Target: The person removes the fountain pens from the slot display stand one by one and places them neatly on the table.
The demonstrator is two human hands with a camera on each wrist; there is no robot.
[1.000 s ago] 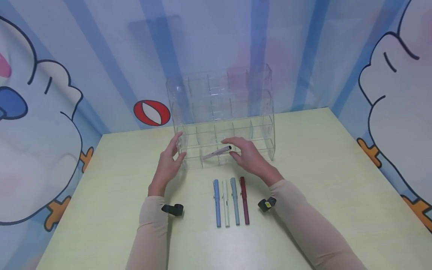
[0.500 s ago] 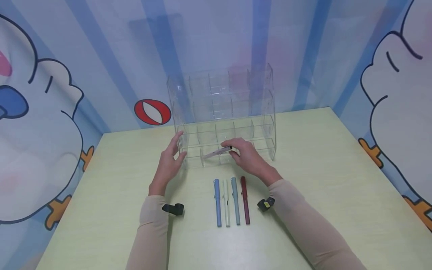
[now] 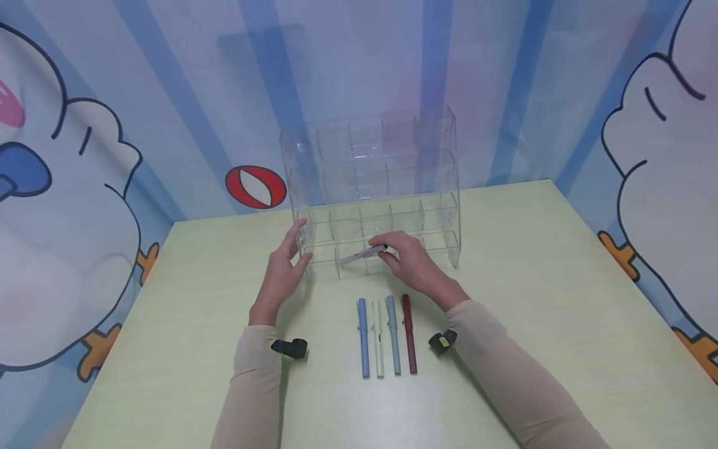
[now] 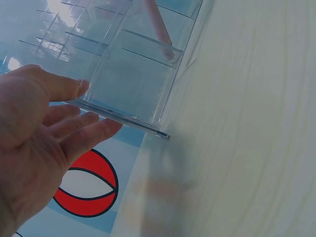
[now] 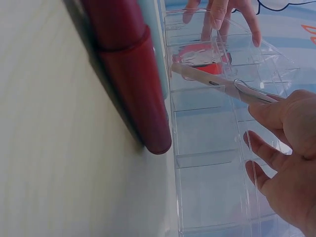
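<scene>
A clear acrylic organizer (image 3: 443,187) with several tiers of compartments stands at the back of the table. My left hand (image 3: 283,265) rests its straight fingers (image 4: 74,131) against the organizer's (image 4: 133,79) left wall. A pale pink pen (image 3: 361,254) leans slanted in a front-row compartment. My right hand (image 3: 406,255) pinches the pen's dark upper end. In the right wrist view the pink pen (image 5: 212,81) crosses the organizer (image 5: 207,173) with my fingertip (image 5: 274,111) on its clip end.
Four pens lie side by side on the pale green table (image 3: 561,299) in front of the organizer: blue (image 3: 363,337), white (image 3: 378,340), light teal (image 3: 392,333) and dark red (image 3: 408,333). The dark red pen (image 5: 128,74) fills the near right wrist view. Patterned walls enclose the table.
My right hand's fingers have drawn down onto the pink pen's end. The left hand and the pens on the table have stayed put.
</scene>
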